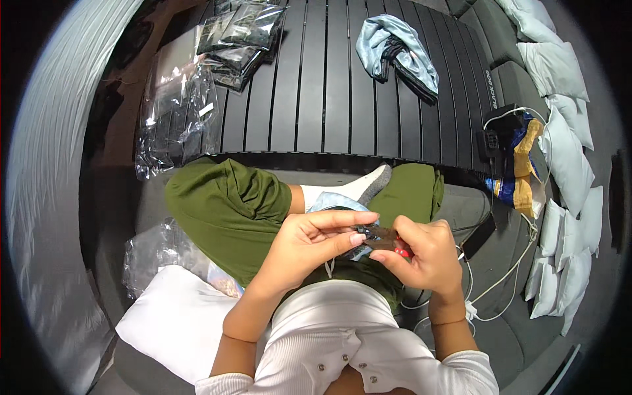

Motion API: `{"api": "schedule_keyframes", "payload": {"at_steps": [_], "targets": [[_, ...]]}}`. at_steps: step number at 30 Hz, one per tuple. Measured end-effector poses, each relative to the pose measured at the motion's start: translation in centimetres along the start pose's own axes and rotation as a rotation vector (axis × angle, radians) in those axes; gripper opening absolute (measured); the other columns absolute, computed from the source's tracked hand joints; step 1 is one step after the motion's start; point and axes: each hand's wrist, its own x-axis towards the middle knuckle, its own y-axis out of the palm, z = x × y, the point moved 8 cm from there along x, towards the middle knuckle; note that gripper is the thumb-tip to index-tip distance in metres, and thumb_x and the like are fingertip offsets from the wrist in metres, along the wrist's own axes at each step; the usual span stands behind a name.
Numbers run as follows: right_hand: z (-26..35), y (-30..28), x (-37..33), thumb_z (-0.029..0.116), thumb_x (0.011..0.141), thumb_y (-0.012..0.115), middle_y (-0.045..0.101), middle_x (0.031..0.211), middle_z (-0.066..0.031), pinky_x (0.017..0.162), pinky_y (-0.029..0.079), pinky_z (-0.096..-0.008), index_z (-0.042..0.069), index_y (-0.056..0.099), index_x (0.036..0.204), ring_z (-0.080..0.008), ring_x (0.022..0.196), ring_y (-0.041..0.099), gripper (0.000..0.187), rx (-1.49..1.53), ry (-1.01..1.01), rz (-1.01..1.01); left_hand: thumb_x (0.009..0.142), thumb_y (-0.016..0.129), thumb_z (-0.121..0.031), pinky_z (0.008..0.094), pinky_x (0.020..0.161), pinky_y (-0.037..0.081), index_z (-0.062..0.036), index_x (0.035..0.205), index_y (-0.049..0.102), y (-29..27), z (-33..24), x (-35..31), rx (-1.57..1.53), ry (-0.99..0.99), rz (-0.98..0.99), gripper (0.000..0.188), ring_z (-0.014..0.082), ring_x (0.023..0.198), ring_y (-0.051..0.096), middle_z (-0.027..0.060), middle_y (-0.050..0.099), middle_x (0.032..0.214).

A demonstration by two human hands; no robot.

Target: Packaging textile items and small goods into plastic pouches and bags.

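Above my lap, my two hands meet over a piece of light-blue cloth (329, 201), which is partly hidden by them. My left hand (308, 241) is closed in a pinch, thumb and index finger on a small dark piece of fabric (366, 232). My right hand (426, 253) is closed around a small brown and red object (382, 240); the fingers cover much of it, so its kind is unclear. Its brown end touches or overlaps the dark fabric beside my left fingertips.
Ahead is a black slatted table (322, 85), with clear-bagged dark items (240, 36), crumpled plastic bags (178, 112) and a light-blue and black cloth bundle (398, 56). A white cushion (178, 322) lies at left. White cables (503, 296) and pale pillows (573, 197) are at right.
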Motion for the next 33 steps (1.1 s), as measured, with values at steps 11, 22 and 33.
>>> {"api": "schedule_keyframes", "payload": {"at_steps": [11,22,33], "targets": [[-0.1,0.0,0.0,0.035,0.072,0.069,0.047,0.045,-0.0076,0.037,0.034,-0.0311,0.005,0.045,0.063,-0.0237,0.038,0.047,0.039,-0.109,-0.007,0.026,0.078,0.058,0.005,0.0221,0.079,0.046,0.0059,0.103,0.06,-0.3,0.0,0.2,-0.002,0.06,-0.056,0.025,0.0114,0.088,0.058,0.0115,0.062,0.1],[-0.1,0.0,-0.1,0.035,0.073,0.069,0.047,0.045,-0.0083,0.037,0.035,-0.0318,0.005,0.043,0.063,-0.0246,0.038,0.048,0.04,-0.086,-0.021,0.006,0.078,0.058,0.005,0.0232,0.08,0.046,0.0056,0.103,0.06,-0.1,0.2,0.3,0.04,0.03,-0.043,0.025,0.0123,0.089,0.058,0.0119,0.062,0.1],[-1.5,-1.5,-0.8,0.026,0.077,0.067,0.039,0.048,-0.0036,0.038,0.031,-0.0268,0.003,0.043,0.065,-0.0174,0.037,0.039,0.035,0.129,0.017,-0.215,0.078,0.059,0.004,0.0232,0.08,0.046,0.0048,0.103,0.06,-0.2,0.1,0.5,-0.013,0.042,-0.043,0.025,0.0122,0.088,0.058,0.0113,0.061,0.101]]}}
